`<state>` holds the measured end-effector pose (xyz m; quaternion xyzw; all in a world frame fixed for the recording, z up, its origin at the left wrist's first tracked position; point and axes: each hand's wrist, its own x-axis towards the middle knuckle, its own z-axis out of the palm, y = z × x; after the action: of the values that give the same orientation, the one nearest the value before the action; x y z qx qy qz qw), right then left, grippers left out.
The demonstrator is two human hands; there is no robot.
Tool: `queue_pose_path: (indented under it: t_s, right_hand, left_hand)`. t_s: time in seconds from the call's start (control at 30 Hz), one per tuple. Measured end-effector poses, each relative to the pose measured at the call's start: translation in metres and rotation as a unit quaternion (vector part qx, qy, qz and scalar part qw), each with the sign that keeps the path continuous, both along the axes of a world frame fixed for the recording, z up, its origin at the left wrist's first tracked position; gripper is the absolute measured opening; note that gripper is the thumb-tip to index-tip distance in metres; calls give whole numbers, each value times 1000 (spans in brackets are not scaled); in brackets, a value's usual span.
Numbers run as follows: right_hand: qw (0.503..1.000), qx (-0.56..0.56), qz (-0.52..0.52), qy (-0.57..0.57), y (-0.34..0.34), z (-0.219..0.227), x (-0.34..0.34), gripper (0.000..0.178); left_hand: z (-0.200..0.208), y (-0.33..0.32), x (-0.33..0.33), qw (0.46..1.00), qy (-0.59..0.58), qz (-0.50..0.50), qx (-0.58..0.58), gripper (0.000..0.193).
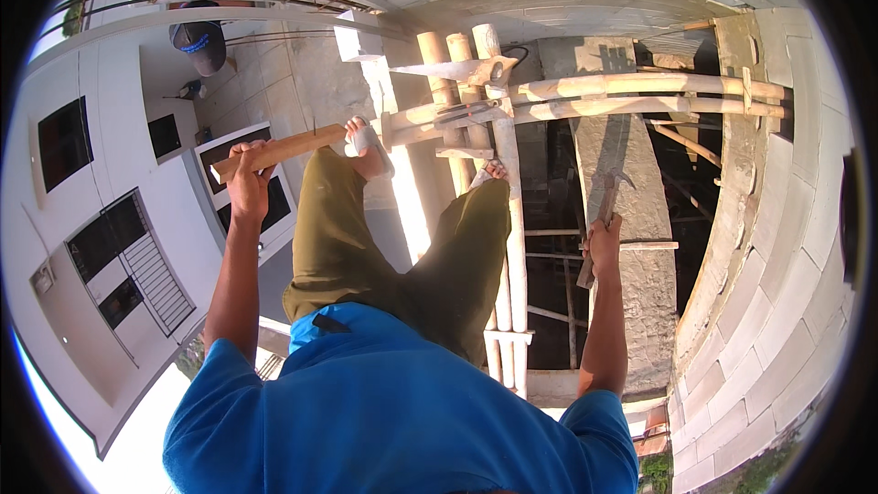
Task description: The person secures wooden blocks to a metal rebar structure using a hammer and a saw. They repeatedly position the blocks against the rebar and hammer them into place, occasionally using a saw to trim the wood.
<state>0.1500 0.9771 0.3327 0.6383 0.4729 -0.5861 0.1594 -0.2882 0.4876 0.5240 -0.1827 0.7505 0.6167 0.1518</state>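
My left hand [247, 181] is closed round one end of a short wooden board [297, 148]. The board's other end reaches over my left knee, close to my left foot. Out to the right, my right hand [603, 245] grips a claw hammer [609, 197] by its handle, with the head pointing away from me. A handsaw [471, 69] with a wooden handle lies across the tied bamboo poles [448, 82] ahead of me. Beside it on the poles is a dark metal tool [471, 114] whose kind I cannot make out.
Bamboo rails [640, 87] run right towards a grey block wall [732, 375]. Dark gaps open below, on both sides of a rough concrete beam [640, 311]. White houses [146, 247] stand far below left. A person in a dark cap [199, 44] is at upper left.
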Motion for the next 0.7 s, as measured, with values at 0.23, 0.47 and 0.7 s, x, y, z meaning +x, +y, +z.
queue_pose_path:
  t_s: [0.23,0.47,0.7]
  right_hand:
    - [975,-159,104,113,-68,14,-95,39]
    - [882,-94,459,47,-134,-24,-240,48]
    - [802,58,568,178,-268,-140,-348,60]
  left_hand:
    - [-88,-8,-18,971,-114,198,-62,36]
    - [-257,-84,-39,974,-85,205,-52,34]
    - [-446,-144,-63,985,24,105,-133,17]
